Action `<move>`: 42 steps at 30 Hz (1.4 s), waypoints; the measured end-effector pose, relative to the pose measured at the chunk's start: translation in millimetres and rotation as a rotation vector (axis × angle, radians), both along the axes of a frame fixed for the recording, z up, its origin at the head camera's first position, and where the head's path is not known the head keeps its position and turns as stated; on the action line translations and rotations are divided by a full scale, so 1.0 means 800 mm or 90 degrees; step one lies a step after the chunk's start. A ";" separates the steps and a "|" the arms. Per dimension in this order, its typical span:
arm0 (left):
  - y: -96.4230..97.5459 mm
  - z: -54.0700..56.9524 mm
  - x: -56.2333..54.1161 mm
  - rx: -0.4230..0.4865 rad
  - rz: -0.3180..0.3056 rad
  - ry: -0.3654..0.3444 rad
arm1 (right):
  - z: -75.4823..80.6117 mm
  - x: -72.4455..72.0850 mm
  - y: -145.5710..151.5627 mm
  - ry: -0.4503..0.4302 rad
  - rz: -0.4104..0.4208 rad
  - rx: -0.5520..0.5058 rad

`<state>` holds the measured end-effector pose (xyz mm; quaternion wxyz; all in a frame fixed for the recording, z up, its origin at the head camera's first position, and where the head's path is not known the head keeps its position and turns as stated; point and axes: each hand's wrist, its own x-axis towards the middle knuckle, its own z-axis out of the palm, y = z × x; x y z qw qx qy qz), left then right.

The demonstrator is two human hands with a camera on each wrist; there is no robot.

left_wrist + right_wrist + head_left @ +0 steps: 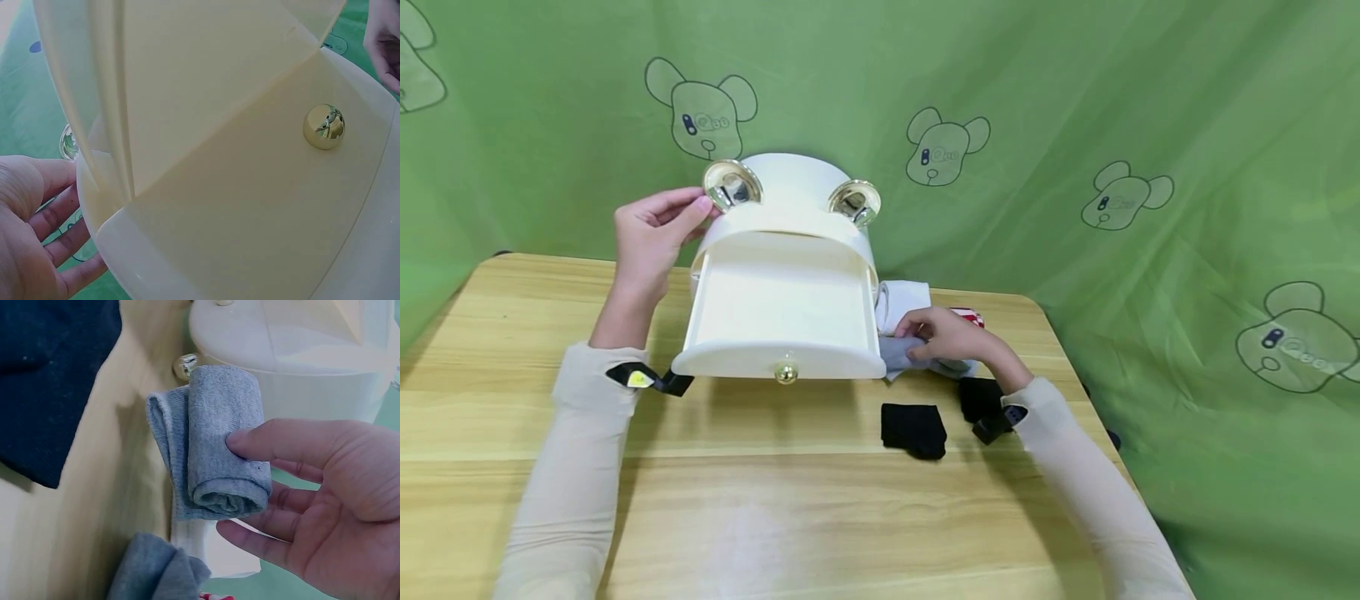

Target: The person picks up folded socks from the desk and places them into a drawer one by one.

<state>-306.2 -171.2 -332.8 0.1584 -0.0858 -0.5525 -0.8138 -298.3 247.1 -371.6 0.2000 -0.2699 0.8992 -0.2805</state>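
Observation:
In the head view, a cream box with a pulled-out drawer stands on the table. Two gold dish-shaped pieces flank its top, and a gold knob sits on the drawer front. My left hand touches the box's left side by one gold piece. Its fingers look loosely extended in the left wrist view. My right hand pinches a rolled grey sock between thumb and fingers, right of the drawer. A second grey rolled piece lies nearby.
A folded white piece and a red-and-white striped one lie beyond the right hand. Nearer lie a folded black sock and another black piece, partly covered by the wrist camera. Green cloth hangs behind the table.

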 end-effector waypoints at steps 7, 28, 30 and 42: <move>0.001 0.001 -0.001 0.002 0.008 0.005 | 0.013 0.000 0.012 0.019 -0.007 -0.018; -0.002 -0.001 -0.001 0.009 0.016 -0.007 | 0.153 0.015 -0.010 -0.053 -0.021 -0.272; -0.001 -0.001 -0.001 0.011 0.017 -0.008 | 0.164 0.017 -0.025 -0.052 -0.014 -0.285; 0.001 -0.003 -0.003 0.006 0.019 -0.009 | 0.201 0.020 -0.118 -0.080 -0.017 -0.236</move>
